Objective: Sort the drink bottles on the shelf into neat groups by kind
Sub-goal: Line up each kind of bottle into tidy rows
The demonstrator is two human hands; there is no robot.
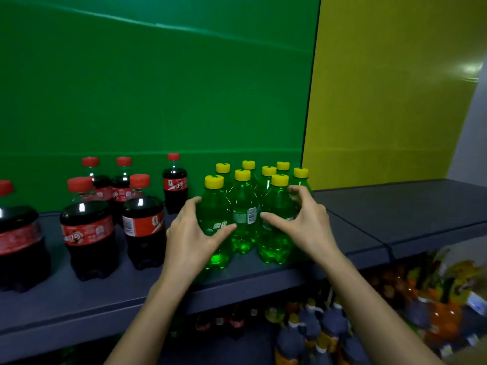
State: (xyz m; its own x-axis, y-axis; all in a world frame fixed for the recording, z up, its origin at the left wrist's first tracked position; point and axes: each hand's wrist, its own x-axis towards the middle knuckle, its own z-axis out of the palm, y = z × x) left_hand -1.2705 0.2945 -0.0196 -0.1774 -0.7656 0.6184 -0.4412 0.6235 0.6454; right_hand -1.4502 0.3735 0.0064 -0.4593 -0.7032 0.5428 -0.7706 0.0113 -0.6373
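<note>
Several green soda bottles with yellow caps (pixel 243 206) stand packed together in the middle of the dark grey shelf (pixel 395 214). My left hand (pixel 193 230) wraps around the front-left green bottle (pixel 214 219), thumb across its label. My right hand (pixel 305 219) curls around the front-right green bottle (pixel 276 222), fingers over its shoulder. To the left stand several dark cola bottles with red caps (pixel 91 227), loosely spaced, one smaller cola bottle (pixel 174 184) just left of the green group.
A green back panel and a yellow panel (pixel 382 101) rise behind the shelf. The shelf's right half holds nothing. Below the shelf edge, a lower shelf carries several dark bottles (pixel 311 330) and orange drink bottles (pixel 442 320).
</note>
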